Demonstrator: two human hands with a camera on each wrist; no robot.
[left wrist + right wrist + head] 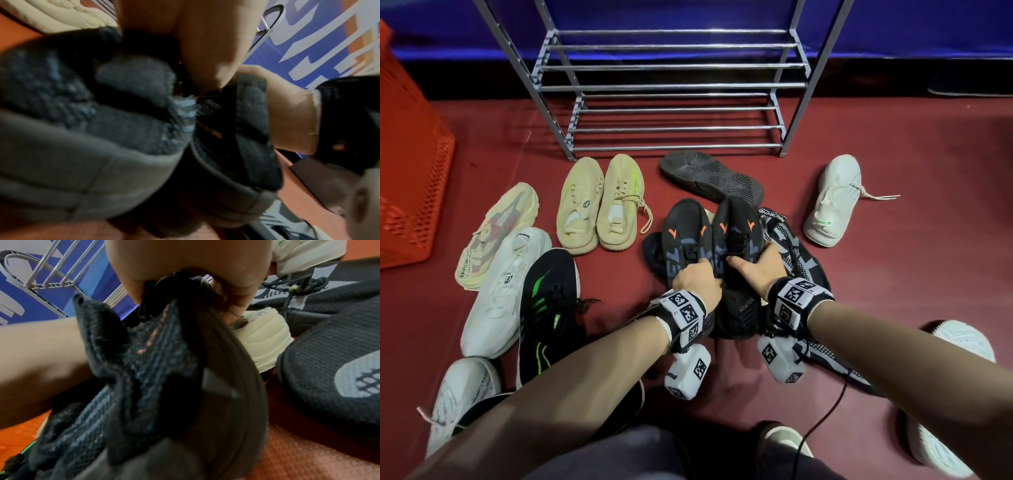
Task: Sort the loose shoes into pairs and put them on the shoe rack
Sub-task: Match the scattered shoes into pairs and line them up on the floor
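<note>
Two matching black shoes with orange marks lie side by side, toes toward the rack. My left hand (698, 274) grips the left black shoe (686, 233) at its collar. The right black shoe (736, 228) is gripped the same way by my right hand (755, 265). In the left wrist view my fingers (205, 45) curl into the padded heel opening (131, 129). In the right wrist view fingers (240, 288) pinch the collar of the other shoe (164, 386). The grey metal shoe rack (671, 87) stands just beyond, with bare rails.
A beige pair (599, 205) sits left of the black shoes. An upturned black shoe (710, 180) lies before the rack, a white shoe (832, 202) to the right. Cream (496, 233), white (506, 291) and black-green (548, 315) shoes lie left; black-white knit shoes (799, 246) right. Orange basket (407, 154) far left.
</note>
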